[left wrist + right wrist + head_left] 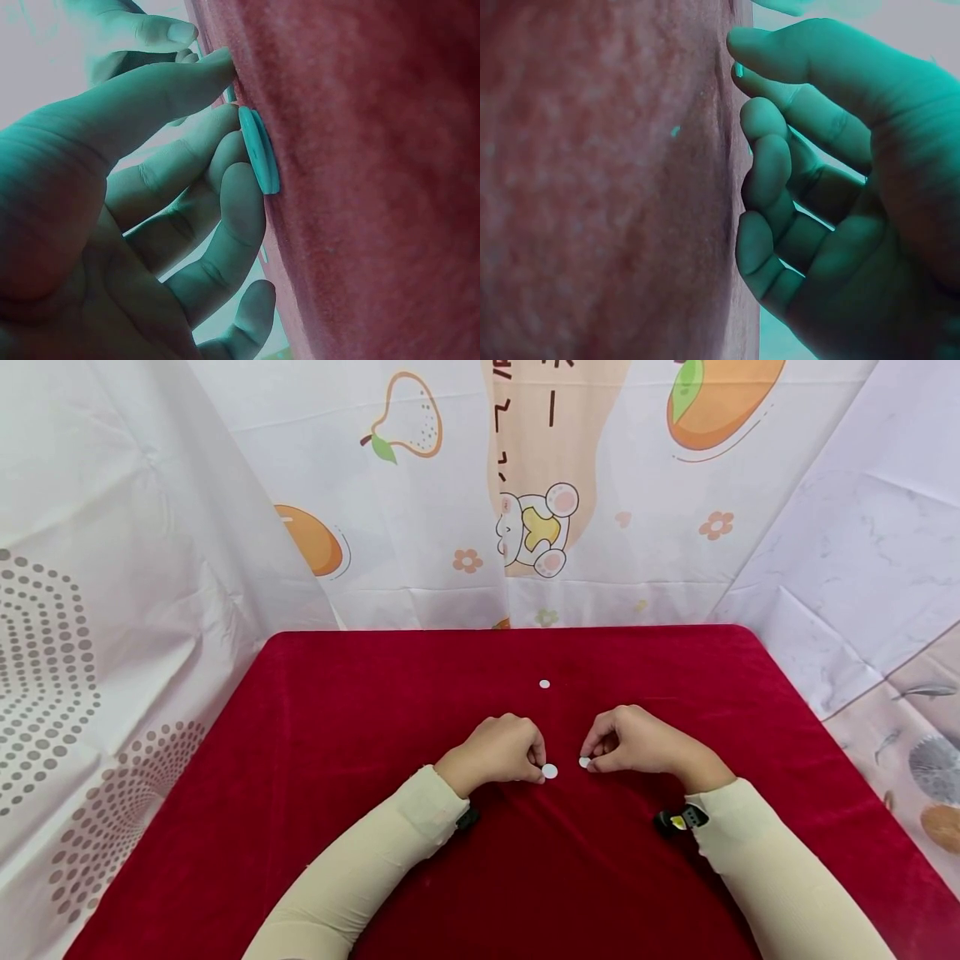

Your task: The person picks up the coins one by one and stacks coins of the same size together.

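On the red tablecloth [360, 718], my left hand [502, 749] pinches the edge of a small white disc [550, 771] between thumb and index finger. In the left wrist view, a pale round disc [259, 154] stands edge-on beside the curled fingertips; I cannot tell whether it is the same one. Facing it, my right hand [637, 741] pinches another small white disc [584, 762]; only a sliver of it [739, 70] shows in the right wrist view. The two discs are apart, with a narrow gap between them.
Farther back on the cloth lies one more white disc [544, 684]. Behind the table hangs a printed white curtain [420, 527]. Dark bands [680, 819] sit at both wrists, by the cream sleeves [780, 868].
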The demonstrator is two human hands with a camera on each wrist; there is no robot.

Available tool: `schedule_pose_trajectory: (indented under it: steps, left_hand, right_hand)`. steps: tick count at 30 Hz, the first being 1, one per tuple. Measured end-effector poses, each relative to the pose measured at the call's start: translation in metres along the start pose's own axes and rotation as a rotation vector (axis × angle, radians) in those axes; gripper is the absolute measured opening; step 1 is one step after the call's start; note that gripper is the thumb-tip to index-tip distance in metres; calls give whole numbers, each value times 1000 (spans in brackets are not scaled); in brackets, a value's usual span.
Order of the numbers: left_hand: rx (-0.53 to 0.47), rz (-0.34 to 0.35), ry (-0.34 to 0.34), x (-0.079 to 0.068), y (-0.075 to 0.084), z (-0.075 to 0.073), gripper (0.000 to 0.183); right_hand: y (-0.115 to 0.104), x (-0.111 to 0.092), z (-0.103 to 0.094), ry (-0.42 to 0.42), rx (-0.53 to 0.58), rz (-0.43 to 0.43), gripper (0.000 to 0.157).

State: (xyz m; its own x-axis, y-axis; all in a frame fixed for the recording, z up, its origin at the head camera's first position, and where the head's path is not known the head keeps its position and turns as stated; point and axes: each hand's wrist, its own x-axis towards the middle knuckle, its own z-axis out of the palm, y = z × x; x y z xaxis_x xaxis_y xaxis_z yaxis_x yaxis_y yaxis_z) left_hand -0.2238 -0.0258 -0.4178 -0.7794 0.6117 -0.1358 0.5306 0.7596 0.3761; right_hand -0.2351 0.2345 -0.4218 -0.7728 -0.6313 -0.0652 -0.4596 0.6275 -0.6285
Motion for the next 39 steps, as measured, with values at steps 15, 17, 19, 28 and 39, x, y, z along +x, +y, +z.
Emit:
schedule_pose_trajectory:
  steps: [15, 17, 19, 28, 39]
  left_hand:
    - [6, -8, -9, 0, 1, -1, 14]
    - [4, -9, -10, 0, 2, -1, 14]
    - [5, -12, -9, 0, 2, -2, 14]
    - [16, -17, -10, 0, 2, -2, 14]
    - [11, -17, -11, 1, 1, -1, 15]
  right_hand:
    - [1, 2, 5, -47, 14, -31, 16]
    - [1, 2, 6, -45, 11, -35, 16]
    - [1, 3, 6, -43, 8, -35, 17]
    - [2, 3, 7, -45, 16, -13, 17]
    - [1, 1, 6, -58, 49, 6, 17]
